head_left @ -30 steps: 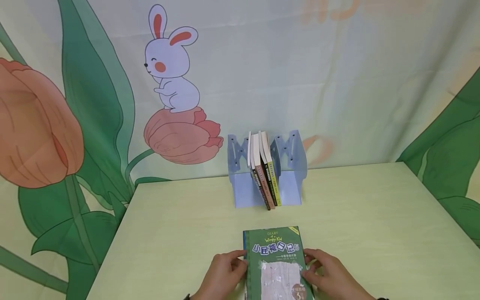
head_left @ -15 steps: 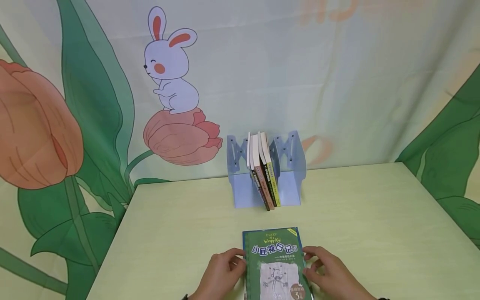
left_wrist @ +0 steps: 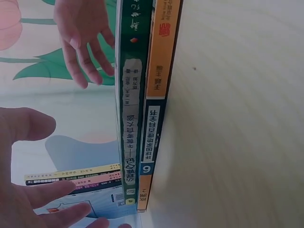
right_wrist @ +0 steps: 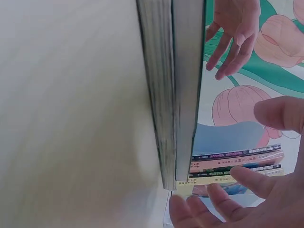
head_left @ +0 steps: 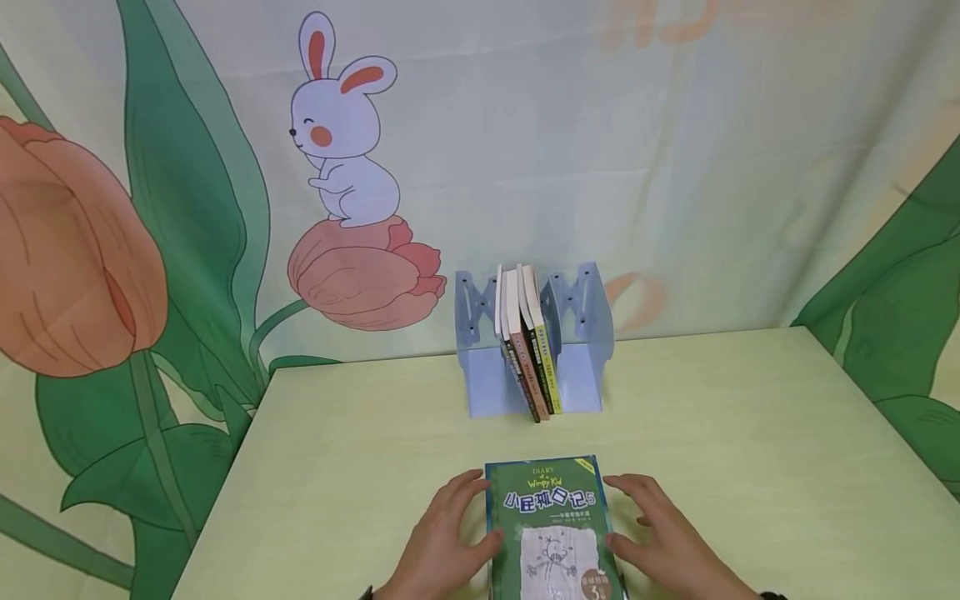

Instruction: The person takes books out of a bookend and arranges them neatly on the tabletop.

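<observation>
A green "Diary of a Wimpy Kid" book [head_left: 547, 517] lies flat on top of a second book near the table's front, its blue edge peeking out around the green cover. In the left wrist view the lower book's orange and dark spine [left_wrist: 154, 90] shows beneath the green spine [left_wrist: 129, 109]. My left hand [head_left: 442, 537] is at the stack's left side, fingers spread, thumb over the cover's edge. On the right side, my right hand [head_left: 663, 537] has its fingers apart and its thumb near the edge. The right wrist view shows the page edges [right_wrist: 187, 95], with fingers [right_wrist: 251, 180] spread beyond them.
Behind the stack stands a blue bookend rack [head_left: 487, 383] holding several upright, leaning books [head_left: 528, 358]. Its right section shows a bare base. The pale table [head_left: 337, 467] extends to both sides, and a printed curtain [head_left: 712, 167] hangs behind it.
Both hands have loosened from the stack's sides and their fingers have spread. Early on, the green book shifted slightly, baring more of the blue edge at the top. The rack has stayed put.
</observation>
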`<move>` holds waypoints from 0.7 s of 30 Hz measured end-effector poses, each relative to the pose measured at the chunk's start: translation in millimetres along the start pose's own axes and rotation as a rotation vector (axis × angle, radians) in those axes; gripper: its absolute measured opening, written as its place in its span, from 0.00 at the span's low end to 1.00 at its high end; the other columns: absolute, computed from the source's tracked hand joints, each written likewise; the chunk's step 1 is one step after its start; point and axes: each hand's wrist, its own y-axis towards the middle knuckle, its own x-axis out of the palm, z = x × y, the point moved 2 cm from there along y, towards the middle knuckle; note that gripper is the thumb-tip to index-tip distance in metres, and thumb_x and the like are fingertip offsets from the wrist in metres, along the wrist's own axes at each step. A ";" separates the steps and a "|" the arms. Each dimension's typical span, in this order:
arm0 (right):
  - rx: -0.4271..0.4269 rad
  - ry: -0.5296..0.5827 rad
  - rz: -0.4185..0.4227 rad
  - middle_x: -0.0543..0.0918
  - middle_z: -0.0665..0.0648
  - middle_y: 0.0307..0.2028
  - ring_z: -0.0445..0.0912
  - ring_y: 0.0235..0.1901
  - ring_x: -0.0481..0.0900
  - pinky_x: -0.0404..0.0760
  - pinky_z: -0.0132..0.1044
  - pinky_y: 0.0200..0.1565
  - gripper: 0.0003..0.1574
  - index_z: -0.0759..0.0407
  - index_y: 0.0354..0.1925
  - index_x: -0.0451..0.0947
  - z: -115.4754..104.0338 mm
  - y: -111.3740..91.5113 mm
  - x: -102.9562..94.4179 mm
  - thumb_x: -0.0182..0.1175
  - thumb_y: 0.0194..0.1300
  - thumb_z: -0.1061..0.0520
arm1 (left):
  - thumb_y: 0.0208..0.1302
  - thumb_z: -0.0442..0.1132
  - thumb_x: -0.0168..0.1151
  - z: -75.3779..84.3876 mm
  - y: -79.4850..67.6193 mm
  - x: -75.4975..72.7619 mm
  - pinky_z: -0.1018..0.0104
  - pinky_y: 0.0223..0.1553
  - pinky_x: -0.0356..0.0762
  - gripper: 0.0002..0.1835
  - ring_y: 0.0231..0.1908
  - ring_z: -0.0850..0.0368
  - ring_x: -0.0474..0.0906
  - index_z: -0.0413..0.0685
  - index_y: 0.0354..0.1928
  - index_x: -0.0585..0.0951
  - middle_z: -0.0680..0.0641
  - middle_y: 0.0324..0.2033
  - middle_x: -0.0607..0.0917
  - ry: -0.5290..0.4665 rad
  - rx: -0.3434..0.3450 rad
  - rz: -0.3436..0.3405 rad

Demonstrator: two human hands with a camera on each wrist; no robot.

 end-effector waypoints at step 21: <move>-0.294 -0.077 0.097 0.49 0.49 0.77 0.61 0.73 0.53 0.66 0.73 0.56 0.47 0.33 0.75 0.53 -7.8 -1.1 -5.0 0.64 0.65 0.46 | 0.61 0.64 0.61 8.2 5.3 -1.8 0.31 0.65 0.58 0.47 0.77 0.43 0.46 0.67 0.78 0.51 0.51 0.78 0.50 -0.037 0.019 -0.077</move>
